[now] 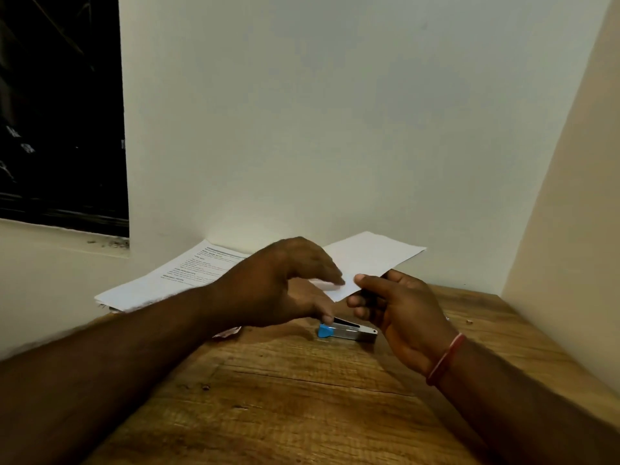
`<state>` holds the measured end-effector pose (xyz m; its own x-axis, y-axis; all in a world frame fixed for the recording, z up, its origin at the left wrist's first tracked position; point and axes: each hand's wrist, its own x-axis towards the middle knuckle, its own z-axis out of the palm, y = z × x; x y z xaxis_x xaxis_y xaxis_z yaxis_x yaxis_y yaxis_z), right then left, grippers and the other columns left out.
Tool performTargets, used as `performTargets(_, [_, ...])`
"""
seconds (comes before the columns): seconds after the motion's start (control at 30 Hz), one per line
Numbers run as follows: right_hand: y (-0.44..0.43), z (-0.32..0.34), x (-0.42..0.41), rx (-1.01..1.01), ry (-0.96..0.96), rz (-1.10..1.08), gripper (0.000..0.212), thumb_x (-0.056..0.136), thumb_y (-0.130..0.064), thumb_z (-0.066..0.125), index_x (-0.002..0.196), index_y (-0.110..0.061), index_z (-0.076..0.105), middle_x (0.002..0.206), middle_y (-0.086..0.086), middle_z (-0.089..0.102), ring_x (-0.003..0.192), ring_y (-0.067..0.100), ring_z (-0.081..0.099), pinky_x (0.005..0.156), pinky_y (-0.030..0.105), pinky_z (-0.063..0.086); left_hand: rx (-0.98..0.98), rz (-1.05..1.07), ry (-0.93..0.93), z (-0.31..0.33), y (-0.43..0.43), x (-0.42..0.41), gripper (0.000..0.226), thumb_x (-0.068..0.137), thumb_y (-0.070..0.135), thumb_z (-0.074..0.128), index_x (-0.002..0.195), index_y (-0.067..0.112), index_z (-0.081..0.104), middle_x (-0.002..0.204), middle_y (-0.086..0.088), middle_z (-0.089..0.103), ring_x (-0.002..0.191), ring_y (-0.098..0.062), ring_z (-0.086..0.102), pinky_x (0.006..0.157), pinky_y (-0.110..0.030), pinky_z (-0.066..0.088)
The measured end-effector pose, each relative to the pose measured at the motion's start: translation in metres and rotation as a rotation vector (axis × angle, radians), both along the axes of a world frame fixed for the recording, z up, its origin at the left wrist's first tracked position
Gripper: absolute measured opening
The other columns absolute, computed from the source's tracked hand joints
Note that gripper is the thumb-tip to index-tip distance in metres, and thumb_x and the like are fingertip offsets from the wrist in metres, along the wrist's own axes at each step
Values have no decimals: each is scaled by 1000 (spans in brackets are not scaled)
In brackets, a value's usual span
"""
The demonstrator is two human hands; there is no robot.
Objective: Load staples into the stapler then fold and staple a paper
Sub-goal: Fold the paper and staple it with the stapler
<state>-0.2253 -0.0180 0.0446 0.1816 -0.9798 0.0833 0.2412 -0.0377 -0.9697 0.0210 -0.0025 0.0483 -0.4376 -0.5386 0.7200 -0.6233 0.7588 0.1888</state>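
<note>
At the far left a dark window sits in the pale wall, with a light ledge below it. Next comes a stack of printed sheets, lying flat against the wall at the back of the wooden table and overhanging the table's left edge.

The left hand reaches in from the lower left, palm down, its fingers spread loosely and curved over the near end of the paper. Its fingertips look blurred, and they lie on or just above the sheet; whether they press it or only hover I cannot tell. Its thumb hangs low, just above the stapler's blue end. Nothing is gripped in this hand.

Under and between the two hands the stapler lies on the table (silver body, blue cap at its left end, a dark strip along its top), touched by neither hand as far as can be seen.

The white paper is held off the table, slanting up and away toward the wall. The right hand pinches its near corner between thumb on top and fingers beneath. A red band circles that wrist.
</note>
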Motion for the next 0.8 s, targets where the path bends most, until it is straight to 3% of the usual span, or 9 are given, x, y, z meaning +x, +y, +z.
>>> performTargets(0.27, [-6,-4,0,-70,103,-36,18,102,-7,75,117,3,73,78,21,78,68,30,72,66,37,62,2,-20,-5,-2,-6,3,21,96,26,91,117,27,90,115,15,85,111,-6,77,92,-42,64])
performTargets(0.8, [-3,-4,-1,-129,178,-16,10,103,-4,72,112,1,74,78,25,77,68,34,72,64,36,63,156,-46,25,-1,-5,4,16,99,17,87,111,26,90,108,15,86,105,-8,79,91,-34,63])
